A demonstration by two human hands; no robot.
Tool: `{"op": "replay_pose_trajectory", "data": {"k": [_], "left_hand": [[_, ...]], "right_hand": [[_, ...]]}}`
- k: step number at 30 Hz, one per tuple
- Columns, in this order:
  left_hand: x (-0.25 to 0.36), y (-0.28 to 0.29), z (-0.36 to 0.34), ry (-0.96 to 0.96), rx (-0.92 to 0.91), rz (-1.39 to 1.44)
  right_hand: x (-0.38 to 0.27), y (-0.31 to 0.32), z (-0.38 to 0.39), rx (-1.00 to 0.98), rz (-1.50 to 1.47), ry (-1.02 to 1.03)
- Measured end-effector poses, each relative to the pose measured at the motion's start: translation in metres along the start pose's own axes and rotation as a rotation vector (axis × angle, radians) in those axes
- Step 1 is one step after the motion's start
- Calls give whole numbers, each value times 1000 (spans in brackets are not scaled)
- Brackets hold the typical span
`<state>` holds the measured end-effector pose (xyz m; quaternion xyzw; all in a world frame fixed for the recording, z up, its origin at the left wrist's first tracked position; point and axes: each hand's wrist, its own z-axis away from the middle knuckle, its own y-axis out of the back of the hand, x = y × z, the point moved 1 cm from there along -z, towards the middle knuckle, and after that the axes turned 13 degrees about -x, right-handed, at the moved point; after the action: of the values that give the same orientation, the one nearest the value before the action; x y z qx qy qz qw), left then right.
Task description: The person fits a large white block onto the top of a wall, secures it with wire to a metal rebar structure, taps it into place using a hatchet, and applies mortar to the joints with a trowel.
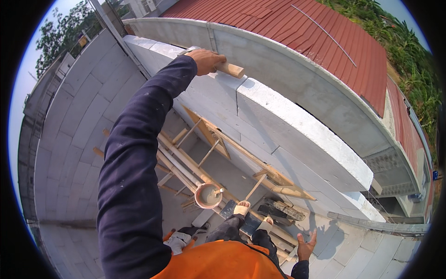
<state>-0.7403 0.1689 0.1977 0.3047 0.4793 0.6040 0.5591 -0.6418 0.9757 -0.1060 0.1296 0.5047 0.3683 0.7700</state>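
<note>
The left hand (206, 61), in the upper middle of the frame, is clamped around a tool (231, 69). Its pale wooden end is seen to the right of the knuckles, and a greyish part is shown to the left; the rest is covered by the hand. The tool is held over the top of the block wall (302, 128), just left of a vertical joint; whether the top is touched cannot be told. The arm is covered by a dark sleeve (132, 158), stretched up from the lower left.

The right hand (305, 247), at the lower right, is held with thumb and fingers apart, well away from the tool. A shadow (332, 239) is cast beside it.

An orange vest (223, 262) is seen at the bottom edge, with sandalled feet (241, 208) above it. Just left of them, a bucket (197, 199) is partly filled with grey mix, and a stick (219, 190) is stood in it. Poles (174, 162) and a wooden frame (253, 168) are spread across the centre. A second person (178, 242) is partly hidden at the lower left.

The left side is filled by a grey wall (69, 149). Beyond the block wall, a concrete parapet (288, 67) is topped by a red roof (288, 32), with greenery (404, 56) at the upper right.
</note>
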Motion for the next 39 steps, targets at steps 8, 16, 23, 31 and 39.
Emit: {"op": "replay_pose_trajectory", "data": {"k": [8,16,23,31,39], "left_hand": [[9,46,58,-147,578,44],[272,86,122,-746,698,-453],[315,93,117,-952,822,-372],[98,-9,34,-89,74,186],[85,-25,-11,-141,-22,126]], "right_hand": [[-131,18,-11,-389,-75,171],[-393,98,-15,-998,-726,473],[-411,74,9,-742,-476,440],[-386,39,0,-552,-11,425],[-435,17,14,-419,37,668]]}}
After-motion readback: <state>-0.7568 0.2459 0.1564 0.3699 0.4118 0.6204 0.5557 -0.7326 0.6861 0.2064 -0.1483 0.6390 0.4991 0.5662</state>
